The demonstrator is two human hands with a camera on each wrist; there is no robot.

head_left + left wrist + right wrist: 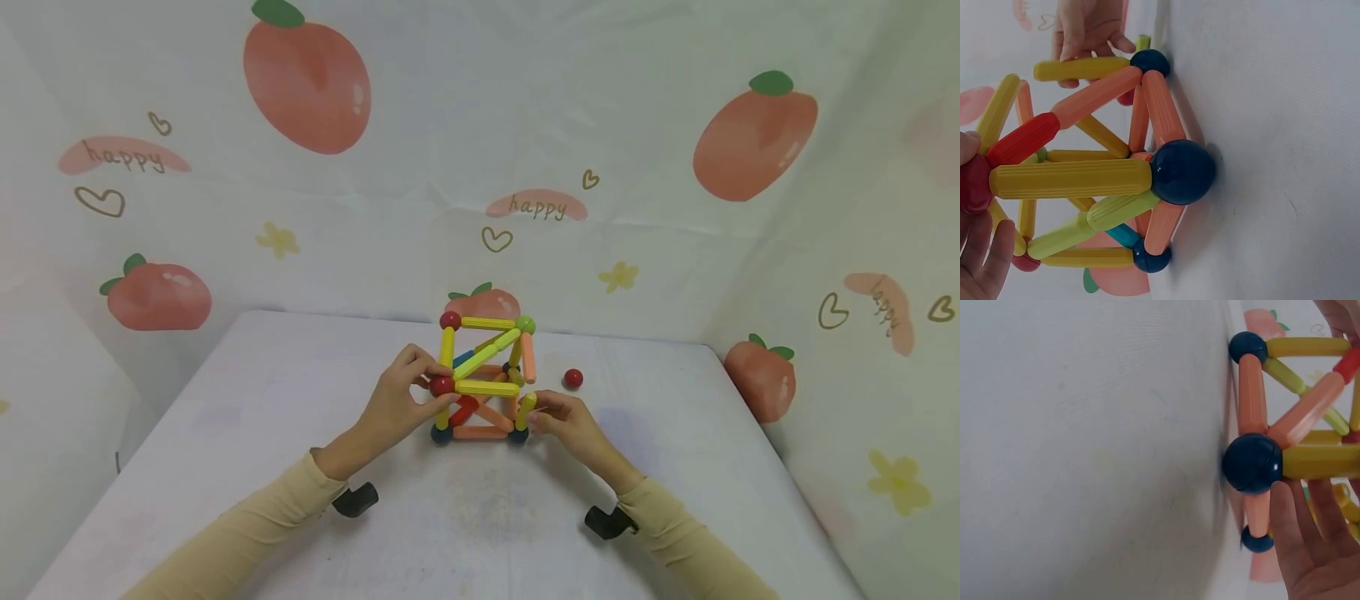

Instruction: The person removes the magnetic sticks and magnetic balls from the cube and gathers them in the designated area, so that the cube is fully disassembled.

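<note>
A cube-like frame of ridged magnetic rods and balls stands on the table, dark blue balls (1183, 172) at its base. With thumb and fingers my left hand (401, 396) grips the red ball (442, 386) at the upper front left corner. From that ball a yellow rod (487, 388) reaches right. My right hand (572, 427) pinches an upright yellow rod (527, 410) rising from the front right dark blue ball (1252, 464); its top leans apart from the rod above. At the back right, an orange rod (529, 358) hangs from a green ball (526, 325).
A loose red ball (573, 378) lies on the white table (480, 517), right of the frame. Black wrist-worn devices (356, 500) show under both sleeves. A fruit-printed cloth (420, 150) hangs behind the table.
</note>
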